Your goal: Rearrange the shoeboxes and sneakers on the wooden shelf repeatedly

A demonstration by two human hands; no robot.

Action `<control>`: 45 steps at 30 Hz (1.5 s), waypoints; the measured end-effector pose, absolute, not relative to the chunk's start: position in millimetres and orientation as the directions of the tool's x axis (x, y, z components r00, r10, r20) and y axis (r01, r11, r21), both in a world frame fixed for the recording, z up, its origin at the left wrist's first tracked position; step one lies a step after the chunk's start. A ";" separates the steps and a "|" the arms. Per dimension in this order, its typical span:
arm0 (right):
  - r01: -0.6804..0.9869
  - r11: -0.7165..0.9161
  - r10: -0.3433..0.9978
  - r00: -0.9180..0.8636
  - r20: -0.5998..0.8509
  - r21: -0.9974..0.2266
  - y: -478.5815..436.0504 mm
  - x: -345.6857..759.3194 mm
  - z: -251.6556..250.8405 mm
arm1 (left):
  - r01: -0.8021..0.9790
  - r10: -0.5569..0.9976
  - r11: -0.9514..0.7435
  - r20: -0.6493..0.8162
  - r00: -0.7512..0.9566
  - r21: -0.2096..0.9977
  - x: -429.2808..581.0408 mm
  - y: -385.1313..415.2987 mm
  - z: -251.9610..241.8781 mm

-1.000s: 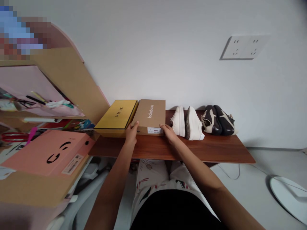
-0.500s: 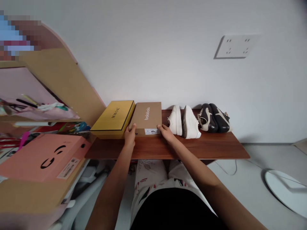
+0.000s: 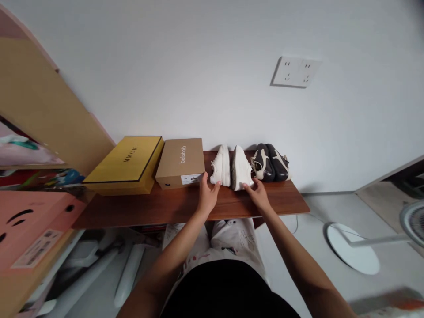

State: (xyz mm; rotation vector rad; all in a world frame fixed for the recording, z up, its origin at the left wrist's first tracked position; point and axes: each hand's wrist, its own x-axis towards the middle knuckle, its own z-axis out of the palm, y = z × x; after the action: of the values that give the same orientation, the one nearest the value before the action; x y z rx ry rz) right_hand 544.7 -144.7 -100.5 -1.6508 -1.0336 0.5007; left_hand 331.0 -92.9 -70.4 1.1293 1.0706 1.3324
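Note:
A pair of white sneakers (image 3: 231, 166) stands heel-out on a dark wooden shelf (image 3: 185, 205). My left hand (image 3: 207, 195) is open, its fingers touching the heel of the left white sneaker. My right hand (image 3: 257, 193) is open too, fingertips at the heel of the right white sneaker. Just left of my left hand sits a brown cardboard shoebox (image 3: 180, 162), and beyond it a yellow shoebox (image 3: 126, 163). A pair of dark brown shoes (image 3: 270, 161) stands to the right of the white ones.
A pink box with a printed face (image 3: 29, 227) lies at the near left below a tan cabinet side (image 3: 43, 106). A wall socket (image 3: 294, 70) is above the shoes. A white round stand base (image 3: 353, 249) rests on the grey floor at right.
Both hands have left the brown shoebox and moved right to the white sneakers. The view has swung to the right.

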 end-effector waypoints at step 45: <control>0.987 0.154 0.979 -0.160 -0.129 -0.050 -68.6 535.6 -7.5 | 0.818 0.822 -0.569 0.034 0.568 0.083 376.1 -32.1 -28.0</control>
State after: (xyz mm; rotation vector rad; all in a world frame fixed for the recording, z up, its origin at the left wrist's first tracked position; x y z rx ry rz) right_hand 535.6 -68.6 -7.5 -2.0773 -2.4355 0.1959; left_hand 376.1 -32.1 -28.0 2.7308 1.4298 0.1061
